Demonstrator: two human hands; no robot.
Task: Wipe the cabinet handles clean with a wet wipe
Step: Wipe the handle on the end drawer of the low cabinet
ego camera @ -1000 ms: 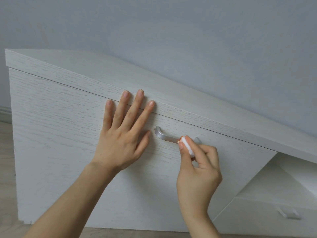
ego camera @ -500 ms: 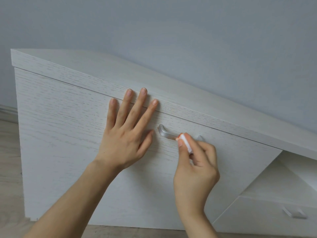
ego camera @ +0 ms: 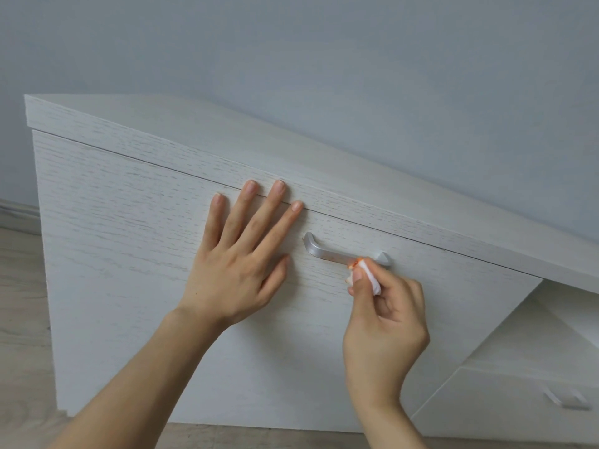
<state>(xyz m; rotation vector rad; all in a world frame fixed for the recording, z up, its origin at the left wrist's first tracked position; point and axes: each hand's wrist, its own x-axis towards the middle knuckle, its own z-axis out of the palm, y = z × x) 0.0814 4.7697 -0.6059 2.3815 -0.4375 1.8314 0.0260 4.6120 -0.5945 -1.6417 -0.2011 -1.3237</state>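
A silver metal handle (ego camera: 327,250) is fixed to the white wood-grain cabinet door (ego camera: 129,254). My right hand (ego camera: 385,322) pinches a small folded white wet wipe (ego camera: 370,275) with an orange smear at its tip and presses it against the right part of the handle. Just left of the handle, my left hand (ego camera: 240,264) lies flat on the door with its fingers spread. A second silver handle (ego camera: 567,400) sits on a lower drawer at the bottom right.
The cabinet's thick white top (ego camera: 291,176) overhangs the door and runs to the right. An open white shelf recess (ego camera: 534,335) lies at the right above the lower drawer. A grey-blue wall (ego camera: 324,59) stands behind, and light wooden floor (ego camera: 19,303) shows at the left.
My right hand has slid the wipe to the right along the handle, baring more of its left part. The view has shifted a little. My left hand stays flat on the door.
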